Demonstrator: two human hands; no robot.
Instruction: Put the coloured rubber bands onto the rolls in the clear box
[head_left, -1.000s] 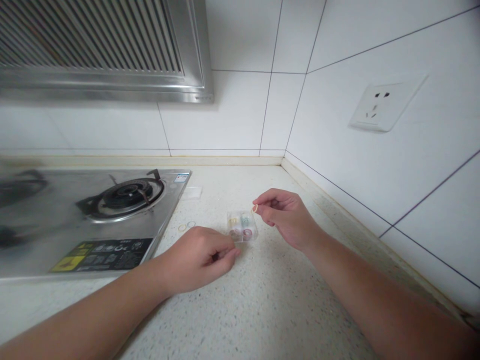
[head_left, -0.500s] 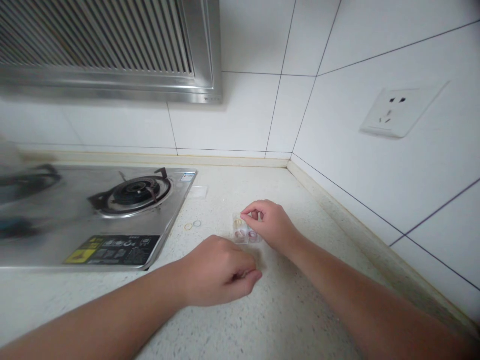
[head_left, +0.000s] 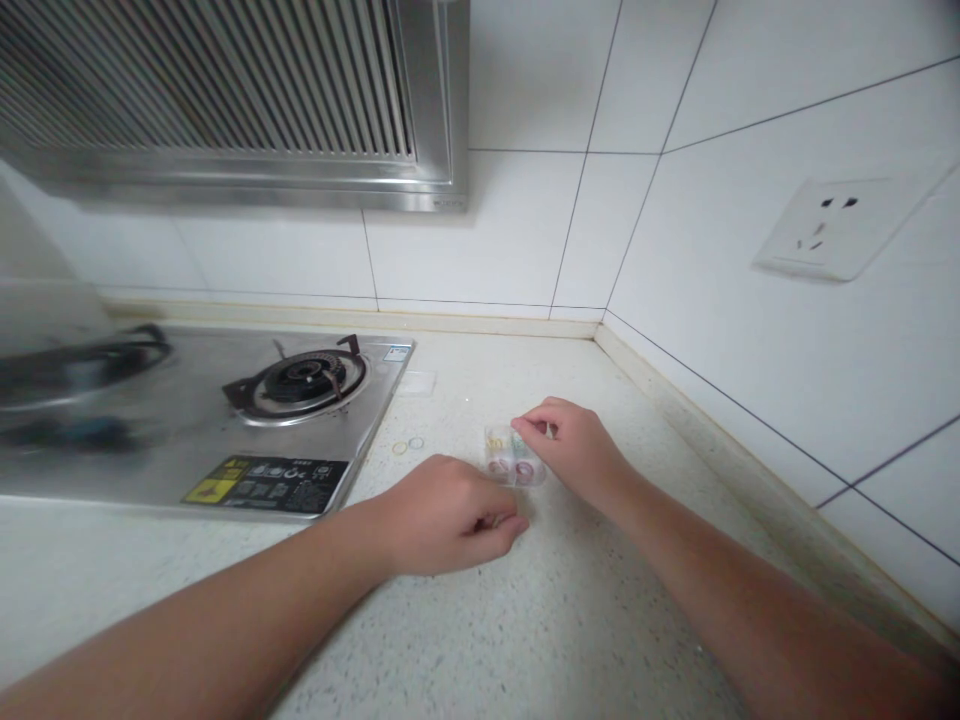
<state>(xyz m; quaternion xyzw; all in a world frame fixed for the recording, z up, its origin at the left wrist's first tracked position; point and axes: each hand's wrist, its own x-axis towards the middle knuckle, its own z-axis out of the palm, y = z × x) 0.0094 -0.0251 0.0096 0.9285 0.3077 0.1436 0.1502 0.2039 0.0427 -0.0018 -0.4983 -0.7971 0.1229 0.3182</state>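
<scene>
A small clear plastic box with coloured rubber bands in its compartments sits on the speckled countertop. My right hand hovers at the box's right edge, its thumb and forefinger pinched together over the box. What they pinch is too small to make out. My left hand rests on the counter just in front of the box, fingers curled shut against the thumb. Two loose rubber bands lie on the counter to the left of the box.
A steel gas hob with a burner fills the left. A range hood hangs above it. A clear lid lies by the hob's corner. Tiled walls meet behind, with a socket at right.
My right hand came down from holding a yellow band above the box to the box itself. The left hand stayed curled in front of it. The camera view swung to the left.
</scene>
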